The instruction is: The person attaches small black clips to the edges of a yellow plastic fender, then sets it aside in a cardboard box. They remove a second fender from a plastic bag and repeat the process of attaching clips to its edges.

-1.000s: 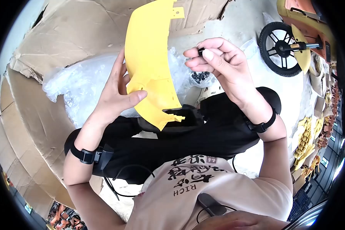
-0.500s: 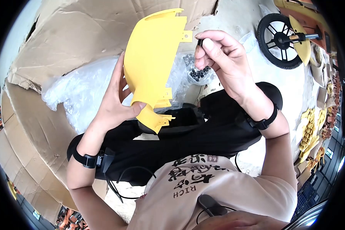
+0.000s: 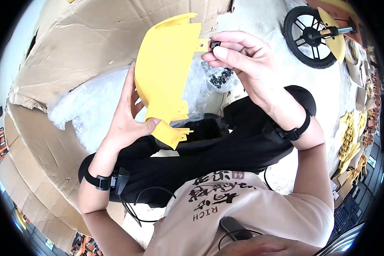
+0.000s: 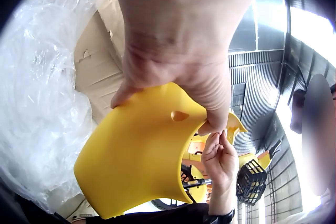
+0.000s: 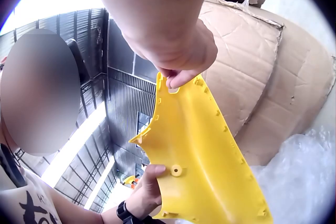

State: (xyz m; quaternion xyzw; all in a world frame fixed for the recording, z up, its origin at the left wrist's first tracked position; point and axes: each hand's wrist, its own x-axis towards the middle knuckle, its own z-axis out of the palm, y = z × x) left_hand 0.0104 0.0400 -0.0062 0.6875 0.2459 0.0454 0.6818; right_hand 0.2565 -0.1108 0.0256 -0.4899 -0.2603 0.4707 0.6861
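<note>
A curved yellow plastic panel (image 3: 164,72) stands upright over the person's lap, its tab with a hole (image 3: 202,45) pointing right. My left hand (image 3: 126,123) grips the panel's lower left edge, thumb in front and fingers behind. Between thumb and forefinger of my right hand (image 3: 251,59) is a small black clip (image 3: 215,45), right at the end of the tab. Seen from the right wrist, the panel's inner face (image 5: 191,134) shows a round boss and small tabs along its edges; the right fingertips (image 5: 176,80) are at its top, and the clip is hidden there.
Behind the panel lie clear plastic sheeting (image 3: 89,102) and a clear bag of small black parts (image 3: 222,79). Cardboard (image 3: 72,51) covers the floor at left and back. A black open part (image 3: 209,128) sits by the lap. At back right stands a black wheel (image 3: 291,37).
The panel has turned and its top has come lower, bringing the tab round to the right. My right hand has raised the black clip and brought it left to the tab.
</note>
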